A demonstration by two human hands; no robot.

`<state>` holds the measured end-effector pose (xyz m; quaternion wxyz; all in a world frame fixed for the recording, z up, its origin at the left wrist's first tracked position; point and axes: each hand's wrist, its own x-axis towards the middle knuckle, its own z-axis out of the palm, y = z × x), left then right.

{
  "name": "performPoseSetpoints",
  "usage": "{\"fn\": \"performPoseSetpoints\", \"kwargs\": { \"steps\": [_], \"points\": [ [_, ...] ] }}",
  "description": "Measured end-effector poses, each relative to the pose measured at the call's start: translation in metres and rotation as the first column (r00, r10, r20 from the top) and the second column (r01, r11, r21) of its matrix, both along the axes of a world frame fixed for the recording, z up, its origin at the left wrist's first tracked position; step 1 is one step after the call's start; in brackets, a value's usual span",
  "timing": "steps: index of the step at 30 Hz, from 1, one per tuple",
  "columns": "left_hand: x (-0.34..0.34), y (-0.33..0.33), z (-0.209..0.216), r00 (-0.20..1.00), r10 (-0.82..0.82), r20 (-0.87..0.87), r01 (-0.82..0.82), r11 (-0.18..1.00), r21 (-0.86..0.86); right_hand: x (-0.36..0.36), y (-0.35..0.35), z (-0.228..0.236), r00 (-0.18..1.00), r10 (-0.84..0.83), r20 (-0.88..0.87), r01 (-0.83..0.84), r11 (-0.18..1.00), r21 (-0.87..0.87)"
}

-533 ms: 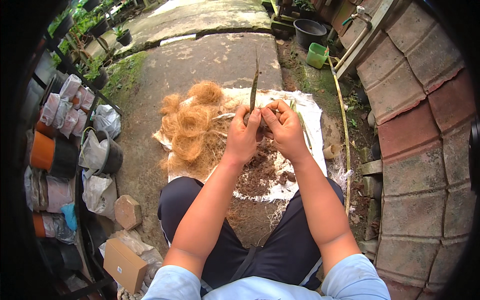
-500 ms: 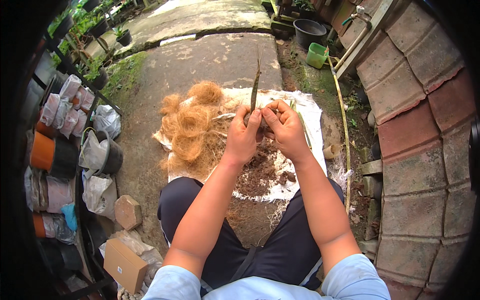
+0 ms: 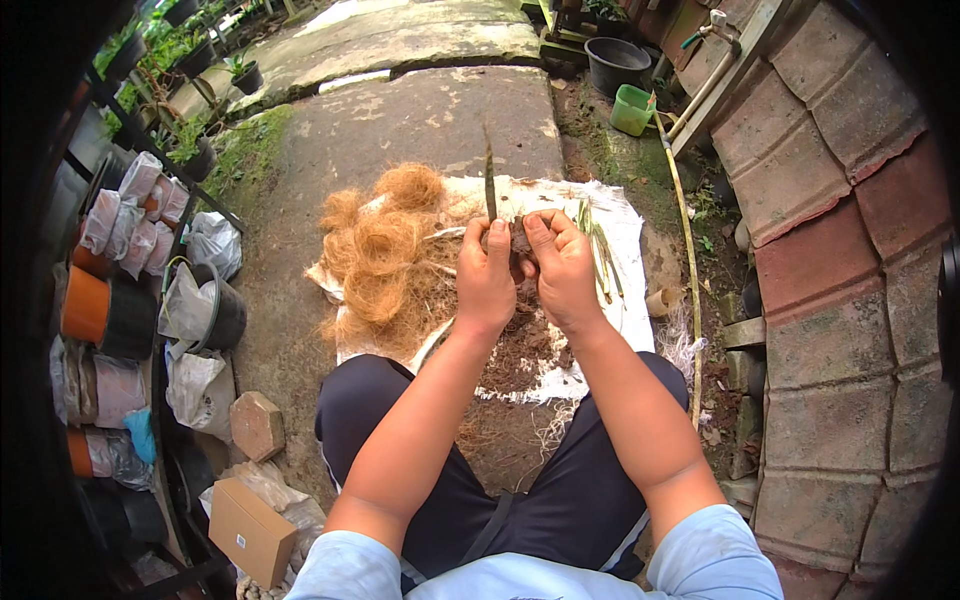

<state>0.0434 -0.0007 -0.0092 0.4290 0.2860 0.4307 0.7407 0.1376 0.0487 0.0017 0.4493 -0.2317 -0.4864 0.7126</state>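
A long, narrow, dark green pointed leaf [image 3: 490, 180] stands upright from my left hand [image 3: 487, 275], whose fingers are closed around its lower end. A dark brown clump of soil [image 3: 521, 238] shows between my thumbs. My right hand [image 3: 562, 268] is closed against that clump; its fingertips are partly hidden. Both hands are above a white sack sheet [image 3: 632, 235] spread on the ground. Loose brown soil [image 3: 512, 365] lies on the sheet under my wrists. Tangled orange-brown fibre [image 3: 385, 255] is heaped to the left, and several slender green leaf pieces [image 3: 607, 262] lie to the right.
A black pot [image 3: 222, 308], bagged pots and a cardboard box [image 3: 250, 530] stand at the left. Along the right run a yellowish pole [image 3: 684, 230] and stacked roof tiles [image 3: 830, 330]. A green container [image 3: 633, 110] and black basin [image 3: 617, 65] sit at the far right.
The leaf has moved left with my left hand and stands straighter. My thumbs have parted slightly, exposing the soil clump. More of the leaf pieces on the right show.
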Motion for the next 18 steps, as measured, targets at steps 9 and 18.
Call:
{"fn": "performPoseSetpoints", "kwargs": {
  "steps": [9,18],
  "points": [
    [-0.016,0.0,0.0,0.99,-0.123,0.064,0.124,0.992,-0.003,0.001,0.0,0.003,0.984,0.009,-0.177,-0.05,0.973,-0.226],
    [-0.024,0.0,-0.008,0.96,-0.229,0.163,0.225,0.973,0.047,0.008,0.007,0.003,0.994,0.019,-0.106,-0.044,0.971,-0.235]
  ]
}}
